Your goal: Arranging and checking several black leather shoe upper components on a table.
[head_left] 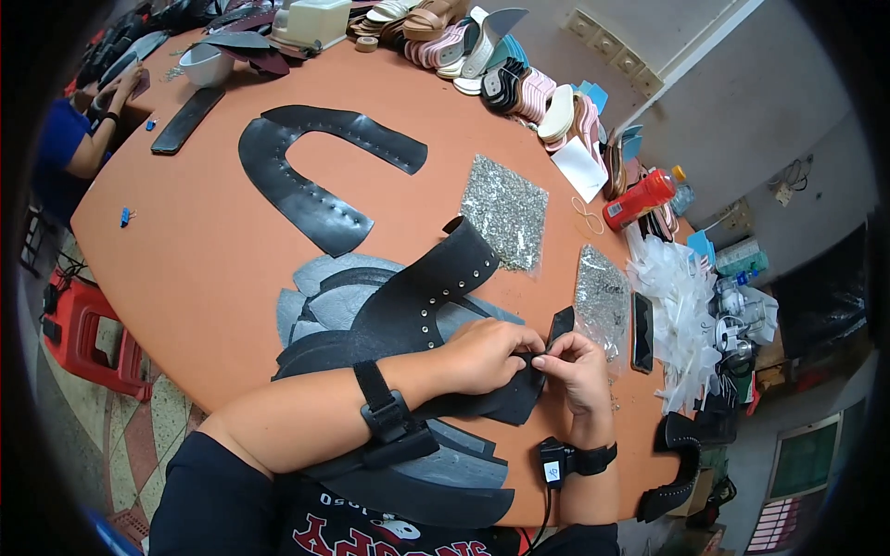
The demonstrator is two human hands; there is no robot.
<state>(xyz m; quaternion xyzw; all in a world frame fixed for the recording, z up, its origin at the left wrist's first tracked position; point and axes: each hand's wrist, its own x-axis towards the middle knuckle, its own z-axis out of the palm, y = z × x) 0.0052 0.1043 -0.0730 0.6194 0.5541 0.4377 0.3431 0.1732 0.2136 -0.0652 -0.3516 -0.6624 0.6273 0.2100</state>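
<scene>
My left hand [487, 357] is closed in a pinch on the edge of a curved black leather-like piece [440, 283] with a row of metal eyelets. Close beside it, my right hand [577, 369] pinches the same piece, fingertips nearly touching the left ones. Anything small between the fingertips is hidden. A black end [562, 322] of the piece sticks up behind the fingers. Beneath my left forearm lies a fanned stack of similar curved pieces, grey side up [348, 301], and more lie nearer my body [454, 454].
Beyond lies a U-shaped black piece [287, 181]. Two clear bags of small metal parts [505, 208] [603, 292], a phone [642, 334], white plastic strips [672, 315] and a red bottle [640, 199] are at right. Insole stacks [533, 93] line the far edge. A co-worker [88, 139] sits far left.
</scene>
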